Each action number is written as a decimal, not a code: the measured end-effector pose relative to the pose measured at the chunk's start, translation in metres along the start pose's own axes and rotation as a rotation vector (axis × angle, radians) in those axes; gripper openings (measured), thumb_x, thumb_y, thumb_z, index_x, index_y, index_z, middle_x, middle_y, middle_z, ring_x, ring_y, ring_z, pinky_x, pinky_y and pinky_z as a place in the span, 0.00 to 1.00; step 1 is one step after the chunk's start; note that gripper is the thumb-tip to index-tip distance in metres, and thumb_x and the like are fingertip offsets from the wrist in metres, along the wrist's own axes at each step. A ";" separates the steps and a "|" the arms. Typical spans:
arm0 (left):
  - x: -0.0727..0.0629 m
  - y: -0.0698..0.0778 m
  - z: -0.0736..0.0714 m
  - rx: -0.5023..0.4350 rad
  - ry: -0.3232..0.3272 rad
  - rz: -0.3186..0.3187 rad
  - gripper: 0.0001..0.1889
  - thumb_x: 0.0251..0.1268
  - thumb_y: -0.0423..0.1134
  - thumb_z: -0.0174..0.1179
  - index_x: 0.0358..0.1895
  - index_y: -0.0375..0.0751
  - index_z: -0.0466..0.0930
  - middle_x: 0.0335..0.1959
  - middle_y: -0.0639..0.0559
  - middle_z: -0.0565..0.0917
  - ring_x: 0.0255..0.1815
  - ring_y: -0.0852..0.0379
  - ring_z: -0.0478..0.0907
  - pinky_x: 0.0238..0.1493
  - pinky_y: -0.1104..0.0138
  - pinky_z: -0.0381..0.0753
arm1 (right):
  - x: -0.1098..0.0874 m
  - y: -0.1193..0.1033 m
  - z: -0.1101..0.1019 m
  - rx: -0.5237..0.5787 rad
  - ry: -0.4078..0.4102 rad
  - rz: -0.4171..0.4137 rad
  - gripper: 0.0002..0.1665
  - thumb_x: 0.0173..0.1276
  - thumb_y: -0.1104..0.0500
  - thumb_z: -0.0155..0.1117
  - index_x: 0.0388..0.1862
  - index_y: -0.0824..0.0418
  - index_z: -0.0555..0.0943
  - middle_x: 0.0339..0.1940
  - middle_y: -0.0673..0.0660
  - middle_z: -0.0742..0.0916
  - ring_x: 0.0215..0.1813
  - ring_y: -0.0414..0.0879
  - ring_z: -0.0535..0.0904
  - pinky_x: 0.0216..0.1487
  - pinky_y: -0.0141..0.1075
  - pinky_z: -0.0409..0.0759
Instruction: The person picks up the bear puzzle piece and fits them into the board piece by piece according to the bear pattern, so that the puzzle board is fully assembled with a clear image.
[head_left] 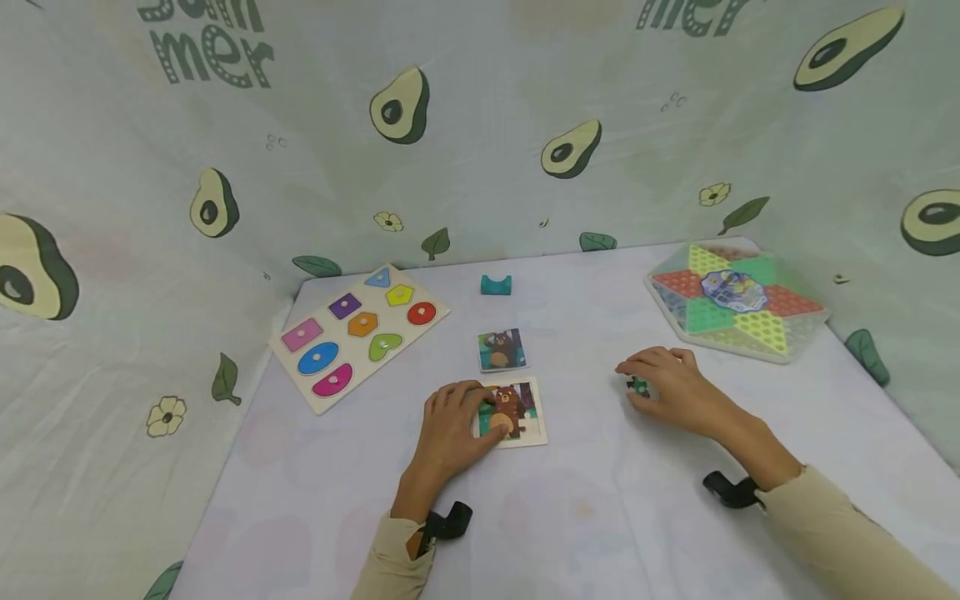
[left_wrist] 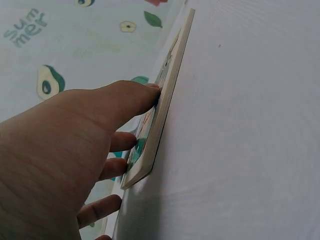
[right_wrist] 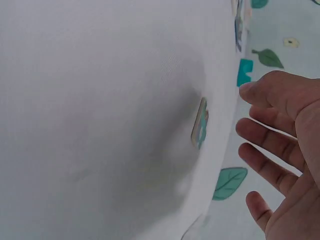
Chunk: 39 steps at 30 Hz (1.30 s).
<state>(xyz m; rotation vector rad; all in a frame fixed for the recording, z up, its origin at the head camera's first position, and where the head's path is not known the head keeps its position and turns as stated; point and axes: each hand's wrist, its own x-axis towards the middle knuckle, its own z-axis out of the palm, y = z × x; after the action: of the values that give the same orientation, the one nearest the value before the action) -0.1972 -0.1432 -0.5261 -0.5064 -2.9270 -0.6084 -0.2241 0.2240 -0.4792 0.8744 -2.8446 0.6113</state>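
A small jigsaw board (head_left: 538,435) with a brown bear picture lies flat on the white cloth, with bare pale wood showing at its right side. My left hand (head_left: 453,421) rests on its left part, thumb and fingers spread and touching the picture; in the left wrist view the thumb lies at the edge of the board (left_wrist: 170,95). Further right, my right hand (head_left: 678,390) hovers around a loose green jigsaw piece (head_left: 638,386). In the right wrist view that piece (right_wrist: 200,125) lies on the cloth, apart from the parted fingers.
Behind the board lies a matching bear picture tile (head_left: 502,350), and beyond it a teal notched block (head_left: 496,286). A shape puzzle board (head_left: 352,342) is at the back left. A hexagonal star-patterned game board (head_left: 738,300) sits back right. Printed fabric hangs behind the table.
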 end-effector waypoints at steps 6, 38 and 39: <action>-0.003 -0.001 -0.002 -0.031 0.006 0.010 0.25 0.62 0.63 0.63 0.57 0.55 0.79 0.64 0.49 0.74 0.67 0.45 0.64 0.67 0.43 0.58 | -0.009 0.013 -0.001 -0.017 -0.058 0.054 0.22 0.61 0.61 0.74 0.55 0.59 0.84 0.53 0.57 0.84 0.59 0.58 0.75 0.53 0.61 0.60; -0.002 0.000 -0.002 -0.001 0.002 0.024 0.27 0.63 0.64 0.61 0.60 0.56 0.78 0.65 0.50 0.73 0.68 0.45 0.63 0.67 0.44 0.58 | -0.008 0.018 0.006 -0.025 0.047 -0.043 0.18 0.53 0.62 0.75 0.44 0.60 0.85 0.40 0.50 0.86 0.45 0.49 0.80 0.54 0.57 0.61; -0.002 0.000 -0.002 -0.001 0.001 0.025 0.27 0.63 0.64 0.61 0.60 0.56 0.78 0.65 0.50 0.73 0.68 0.45 0.63 0.67 0.44 0.58 | -0.007 0.016 0.006 -0.019 0.052 -0.051 0.18 0.53 0.62 0.75 0.44 0.60 0.85 0.40 0.50 0.86 0.45 0.49 0.80 0.54 0.57 0.62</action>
<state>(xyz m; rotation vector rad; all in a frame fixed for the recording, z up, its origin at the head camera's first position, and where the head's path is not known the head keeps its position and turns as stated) -0.1951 -0.1448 -0.5245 -0.5418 -2.9153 -0.6072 -0.2270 0.2375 -0.4916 0.9107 -2.7681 0.5912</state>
